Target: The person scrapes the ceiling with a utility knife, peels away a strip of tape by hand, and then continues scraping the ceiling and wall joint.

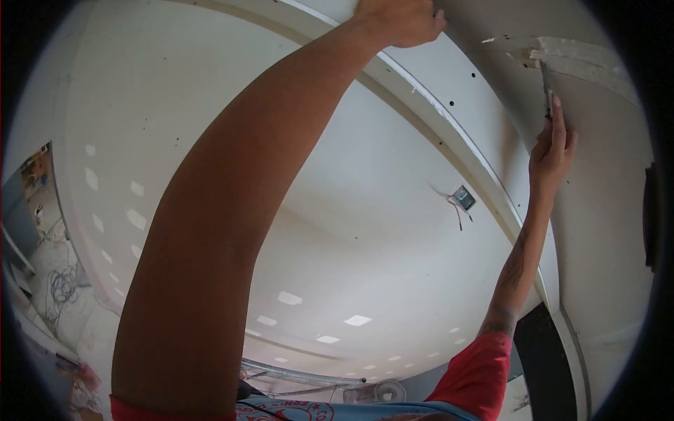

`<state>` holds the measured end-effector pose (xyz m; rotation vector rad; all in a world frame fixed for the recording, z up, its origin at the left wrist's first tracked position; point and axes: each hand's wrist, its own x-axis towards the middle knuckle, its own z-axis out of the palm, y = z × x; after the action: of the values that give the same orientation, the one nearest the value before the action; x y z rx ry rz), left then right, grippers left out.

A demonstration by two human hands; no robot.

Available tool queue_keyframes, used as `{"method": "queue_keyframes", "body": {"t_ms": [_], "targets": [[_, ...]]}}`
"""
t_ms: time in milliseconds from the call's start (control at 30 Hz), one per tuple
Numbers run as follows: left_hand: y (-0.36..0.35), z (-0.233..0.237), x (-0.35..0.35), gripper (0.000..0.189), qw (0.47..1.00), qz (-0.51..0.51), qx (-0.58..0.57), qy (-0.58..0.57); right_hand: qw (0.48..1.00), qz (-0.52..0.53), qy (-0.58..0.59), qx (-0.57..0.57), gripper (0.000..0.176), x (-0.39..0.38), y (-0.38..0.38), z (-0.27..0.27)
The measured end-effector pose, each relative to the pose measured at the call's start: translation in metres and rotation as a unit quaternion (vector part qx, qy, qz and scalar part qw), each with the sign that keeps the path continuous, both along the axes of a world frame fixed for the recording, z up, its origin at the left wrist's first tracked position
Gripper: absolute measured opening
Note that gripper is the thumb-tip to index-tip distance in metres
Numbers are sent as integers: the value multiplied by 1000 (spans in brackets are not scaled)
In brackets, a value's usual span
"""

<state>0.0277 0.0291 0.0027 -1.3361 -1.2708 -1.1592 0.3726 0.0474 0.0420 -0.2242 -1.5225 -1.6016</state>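
Observation:
My right hand (551, 156) is raised on the right, closed around a knife with a thin grey blade (547, 88), seen nearly edge-on. Its index finger lies stretched along the tool. The blade's tip meets a rough broken spot (535, 57) at the end of a pale band of filler (583, 57) on the grey panel. My left hand (401, 22) is up at the top edge of the view, by the white curved ledge (439, 109). Its fingers are curled, partly cut off by the frame, and what they hold, if anything, is hidden.
Below the ledge spreads a large white board surface (358, 182) with several pale patches. An electrical box (463, 198) with loose wires sits in it. At the left, coiled cable (63, 286) lies on a dusty floor. A metal pipe (302, 375) and a fan (388, 391) show at the bottom.

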Motion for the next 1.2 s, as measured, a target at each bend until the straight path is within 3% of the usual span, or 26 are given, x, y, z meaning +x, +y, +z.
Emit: {"method": "queue_keyframes", "body": {"t_ms": [167,367,433,533,667,733,833,1167,1200], "targets": [[-16,-1,4,59,997,-20,-71,-16,996,-34,31,72,59,-3,9,-3],[0,-1,0,59,1000,2,16,9,981,-43,134,131,68,-8,7,-5],[-4,-1,1,59,999,-31,-11,-5,943,-142,138,268,69,-7,0,-7],[-13,1,3,59,998,-30,-47,-19,951,-57,158,259,71,-10,0,-7],[0,2,2,59,1000,-7,6,7,946,-77,149,277,68,-17,-2,-2],[-7,3,2,59,998,-31,-56,-29,966,2,111,232,64,-17,7,3],[-3,2,2,59,999,-26,-17,-8,972,15,61,225,60,-16,11,6],[-3,2,3,60,1000,-7,-22,-7,977,10,70,202,61,-16,27,8],[-2,2,3,60,1000,-10,-19,-5,971,-86,46,218,62,-11,24,7]]}}
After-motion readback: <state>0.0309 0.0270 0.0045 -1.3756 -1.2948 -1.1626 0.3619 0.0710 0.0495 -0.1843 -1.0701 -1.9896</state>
